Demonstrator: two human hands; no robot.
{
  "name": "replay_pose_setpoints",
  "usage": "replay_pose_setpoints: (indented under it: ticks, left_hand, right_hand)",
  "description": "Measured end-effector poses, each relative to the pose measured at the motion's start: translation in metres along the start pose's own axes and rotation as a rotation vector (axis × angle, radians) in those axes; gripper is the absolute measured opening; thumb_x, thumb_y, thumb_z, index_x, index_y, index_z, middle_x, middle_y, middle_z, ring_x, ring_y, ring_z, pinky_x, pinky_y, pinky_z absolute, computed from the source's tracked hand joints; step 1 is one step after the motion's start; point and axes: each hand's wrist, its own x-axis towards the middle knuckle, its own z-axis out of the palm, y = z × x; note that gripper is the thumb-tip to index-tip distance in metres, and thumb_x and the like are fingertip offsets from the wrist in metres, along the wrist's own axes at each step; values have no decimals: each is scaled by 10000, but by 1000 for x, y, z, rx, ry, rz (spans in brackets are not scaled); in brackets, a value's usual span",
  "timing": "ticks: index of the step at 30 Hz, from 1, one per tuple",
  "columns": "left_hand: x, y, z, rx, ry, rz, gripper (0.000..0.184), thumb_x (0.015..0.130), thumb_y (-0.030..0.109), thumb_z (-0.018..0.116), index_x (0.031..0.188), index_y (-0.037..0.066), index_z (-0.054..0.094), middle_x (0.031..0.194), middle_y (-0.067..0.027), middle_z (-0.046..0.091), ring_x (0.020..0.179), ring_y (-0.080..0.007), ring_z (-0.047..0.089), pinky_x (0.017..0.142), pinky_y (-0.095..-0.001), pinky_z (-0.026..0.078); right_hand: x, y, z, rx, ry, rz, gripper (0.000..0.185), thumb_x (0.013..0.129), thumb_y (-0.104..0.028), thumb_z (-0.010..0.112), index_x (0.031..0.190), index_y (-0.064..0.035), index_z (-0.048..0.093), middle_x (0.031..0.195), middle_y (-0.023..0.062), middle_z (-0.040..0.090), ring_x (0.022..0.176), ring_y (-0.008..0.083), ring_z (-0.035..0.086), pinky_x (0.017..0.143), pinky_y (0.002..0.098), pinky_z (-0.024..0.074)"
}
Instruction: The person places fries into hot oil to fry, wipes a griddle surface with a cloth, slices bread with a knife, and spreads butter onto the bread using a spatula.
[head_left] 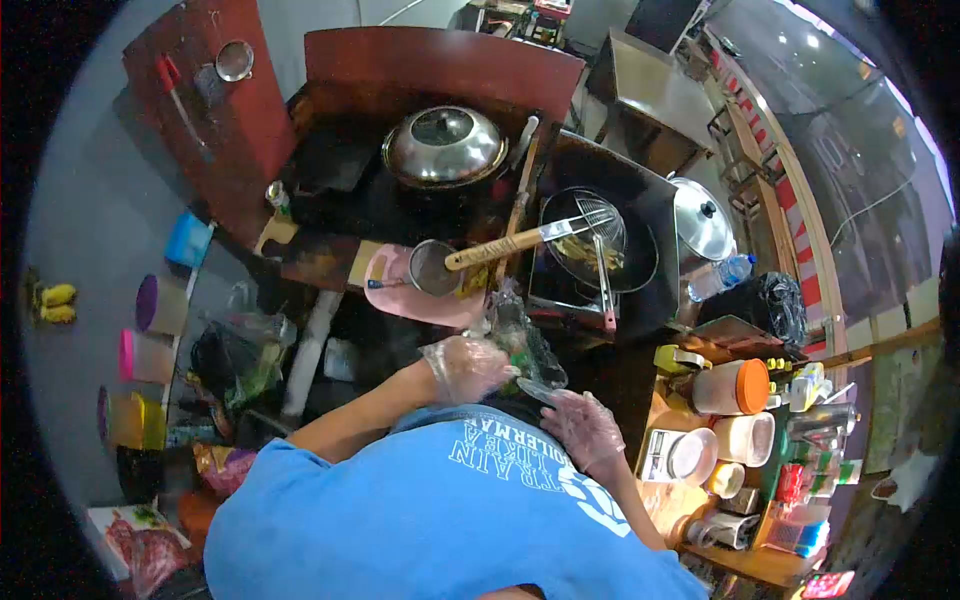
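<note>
Clear plastic bag [530, 350] is seen rumpled just beyond two gloved hands, the left hand [465, 367] with fingers curled together and the right hand [588, 432] half-bent beside thin film, though whether anything is pinched by either cannot be told. Thin film is best drawn gently by the fingertips, with slack left so that nothing is torn. From left to right, a grey wall [60, 200], a pink board [398, 300], a lidded pot [445, 150] set behind it, a pan [640, 265] of food and a tub-laden wooden counter [645, 505] are seen.
</note>
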Motion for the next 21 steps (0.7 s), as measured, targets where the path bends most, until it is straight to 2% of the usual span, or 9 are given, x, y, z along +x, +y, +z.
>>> replay_pose_setpoints:
  ticks: [3,5,7,8,11,17,19,20,21]
  left_hand:
    - [20,57,7,-178,24,-115,317,935,350,585,1031,48,599,917,-160,655,968,-343,660,825,-478,527]
    - [26,69,11,-154,-166,-59,284,907,323,609,961,44,613,879,-139,662,900,-337,675,770,-462,544]
    - [19,64,34,-149,-111,101,197,852,250,624,866,53,623,806,-118,656,803,-330,677,692,-442,555]
    - [14,54,49,-157,48,215,104,783,167,630,780,65,613,736,-104,638,714,-318,661,622,-429,550]
    - [-7,55,37,-15,4,84,57,742,121,631,748,72,601,706,-107,620,688,-315,647,610,-433,542]
    - [-35,81,39,-64,227,-95,114,888,132,625,848,34,666,745,-147,658,684,-325,652,614,-428,536]
    - [-28,91,54,-46,371,-90,174,894,196,630,925,35,688,828,-156,684,758,-341,665,673,-429,546]
    - [-18,104,53,-133,153,-128,289,903,277,621,1071,51,683,960,-168,691,893,-353,662,803,-432,539]
    - [-6,127,41,-126,89,-79,458,903,370,614,1241,60,623,1256,-200,608,1152,-385,576,990,-489,454]
  right_hand:
    - [-14,6,2,-297,-240,-124,425,988,-318,560,1231,30,594,1213,147,647,1135,260,602,1026,430,457]
    - [-22,9,1,-210,-370,-88,404,1000,-278,538,1256,31,584,1222,143,646,1148,232,596,1035,413,448]
    - [-40,3,13,-648,-309,-163,396,1003,-265,510,1287,2,579,1264,135,630,1170,247,588,1063,416,422]
    - [-51,-3,24,-258,-408,1,431,979,-279,557,1328,-27,561,1329,137,590,1248,282,540,1104,431,379]
    - [-55,-7,-28,-74,-580,154,507,977,-309,549,1406,-47,487,1416,143,517,1335,317,461,1141,489,323]
    - [-67,-2,-94,-51,-535,29,734,970,-549,456,1516,-82,308,1572,158,314,1445,326,308,1157,559,252]
    - [-62,7,-69,-103,-505,40,713,990,-553,399,1515,-79,312,1573,163,312,1442,322,314,1155,555,253]
    - [-56,15,-58,-112,-434,75,607,1004,-486,434,1437,-60,423,1445,152,490,1352,298,442,1077,536,381]
    - [-41,24,-65,-106,-435,65,607,1004,-486,434,1437,-60,423,1445,152,490,1352,298,442,1077,536,381]
